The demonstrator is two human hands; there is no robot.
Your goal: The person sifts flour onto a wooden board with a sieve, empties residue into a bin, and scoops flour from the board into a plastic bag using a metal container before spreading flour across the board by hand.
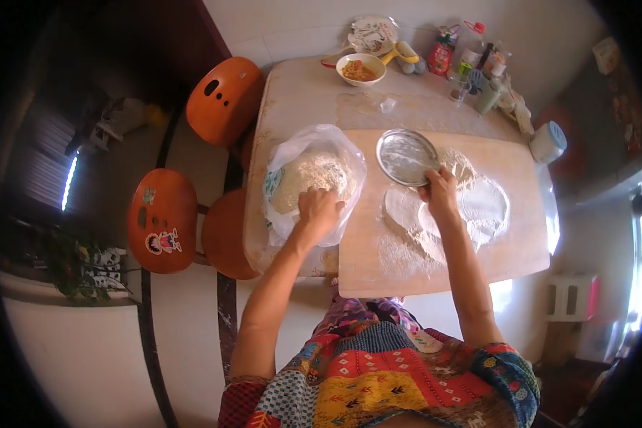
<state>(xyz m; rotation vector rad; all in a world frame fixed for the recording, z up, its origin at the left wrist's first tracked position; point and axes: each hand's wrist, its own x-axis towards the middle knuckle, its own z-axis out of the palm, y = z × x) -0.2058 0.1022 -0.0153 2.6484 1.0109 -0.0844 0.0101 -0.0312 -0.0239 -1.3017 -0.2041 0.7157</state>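
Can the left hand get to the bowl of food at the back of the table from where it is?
Probably not without leaning: the left hand is down in the flour bag, and the bowl sits far across the table, though nothing blocks the way.

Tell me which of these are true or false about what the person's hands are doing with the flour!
1. The left hand is in the bag of flour. True.
2. The right hand holds a rolling pin. False: it touches the round metal plate.
3. Flat dough rounds lie on the wooden board. True.
4. The bowl of food sits on the board. False: it stands at the table's far end.
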